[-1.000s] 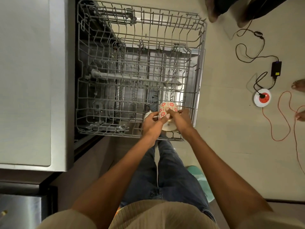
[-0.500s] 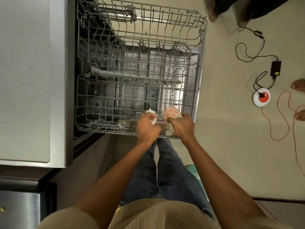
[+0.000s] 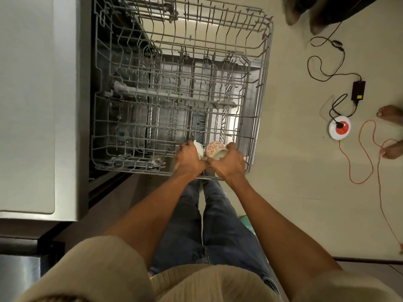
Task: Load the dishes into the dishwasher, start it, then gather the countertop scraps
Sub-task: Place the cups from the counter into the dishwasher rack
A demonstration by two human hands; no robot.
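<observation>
Since a second ago the two cups have parted and dropped lower into the rack: then both hands held them stacked together above the wires, now each hand carries its own cup, side by side at the rack's near edge; the rack and the floor clutter have not shifted.

Nearest, beige sleeves (image 3: 102, 267) and blue jeans (image 3: 209, 232) fill the bottom of the view, with both forearms reaching forward; the left hand (image 3: 188, 159) has its fingers curled around a plain white cup (image 3: 198, 149), most of which it hides; the right hand (image 3: 229, 163) grips a cup with red flowers (image 3: 216, 150), thumb and fingers wrapped around its side, the cup tilted so its pale inside faces the person; the cups sit just beside each other, and whether they touch I cannot tell; both are at the near right corner of the upper rack (image 3: 259, 88), a grey wire basket pulled out from the dishwasher (image 3: 72, 105), whose steel side lies to the left; through the wires a spray arm (image 3: 152, 93) and the lower rack show.

Farther right on the pale floor (image 3: 294, 171) lie an orange cable (image 3: 366, 153), a round white and red socket (image 3: 339, 127), a black adapter (image 3: 358, 90) with black cord, and someone's bare feet (image 3: 390, 113) at the edge.
</observation>
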